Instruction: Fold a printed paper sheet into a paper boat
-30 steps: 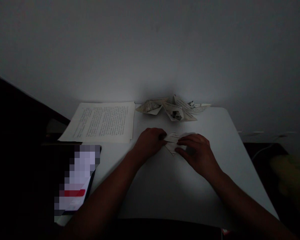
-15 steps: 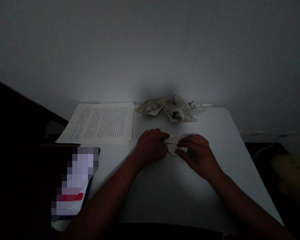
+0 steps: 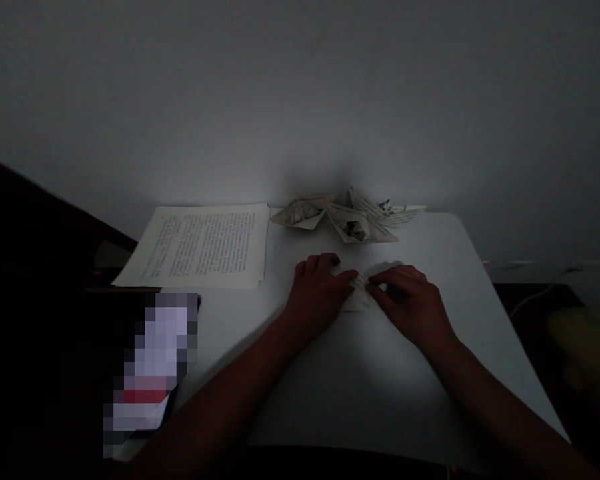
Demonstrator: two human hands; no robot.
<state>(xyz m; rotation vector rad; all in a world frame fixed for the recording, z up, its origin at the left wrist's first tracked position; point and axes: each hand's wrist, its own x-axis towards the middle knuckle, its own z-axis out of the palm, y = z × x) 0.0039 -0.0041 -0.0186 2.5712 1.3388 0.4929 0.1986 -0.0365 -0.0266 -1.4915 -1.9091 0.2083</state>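
A small piece of folded printed paper (image 3: 356, 305) lies on the white table between my hands, partly covered by them. My left hand (image 3: 316, 293) rests over its left side, thumb and index finger pressing on the upper part while the other fingers lie bent on the far side. On the right edge of the paper, my right hand (image 3: 413, 297) pinches with thumb and fingertips. Just beyond the hands sit folded paper boats made from printed sheets: one at the left (image 3: 300, 215), one in the middle (image 3: 363, 232), and one behind at the right (image 3: 383, 210).
A stack of printed sheets (image 3: 200, 248) lies at the table's back left. Nearer me, a device with a lit, blurred screen (image 3: 155, 360) lies at the left edge. The wall (image 3: 300, 100) borders the back of the table (image 3: 460, 267).
The folded paper has turned, and a plain lower edge now shows. My left hand has shifted right over it, its thumb and index finger now pressing. My right hand has moved slightly right.
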